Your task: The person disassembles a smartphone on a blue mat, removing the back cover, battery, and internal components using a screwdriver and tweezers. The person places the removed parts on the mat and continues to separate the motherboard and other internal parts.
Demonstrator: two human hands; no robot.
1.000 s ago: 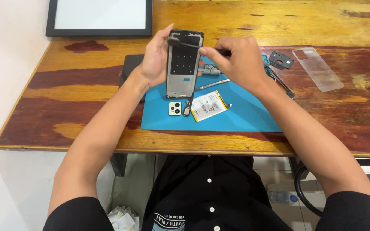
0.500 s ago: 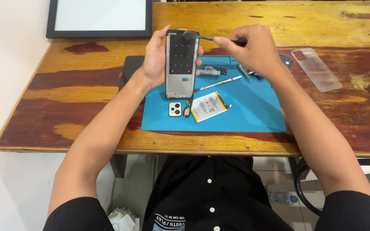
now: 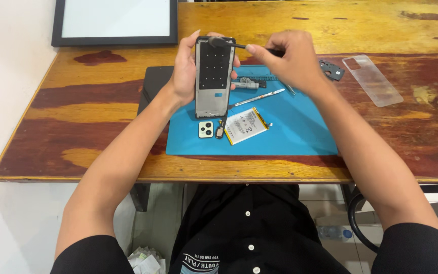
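Fingers of left hand [image 3: 186, 76] wrapped round phone frame [image 3: 213, 76], upright as before; right hand [image 3: 287, 58] pinching brush [image 3: 229, 44], now shifted to frame's top edge over mat [image 3: 280, 132].

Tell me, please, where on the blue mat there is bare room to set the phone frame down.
The blue mat is bare on its right half, right of the battery. Its left strip, by the camera module, and its top edge, with the metal tools, are crowded.
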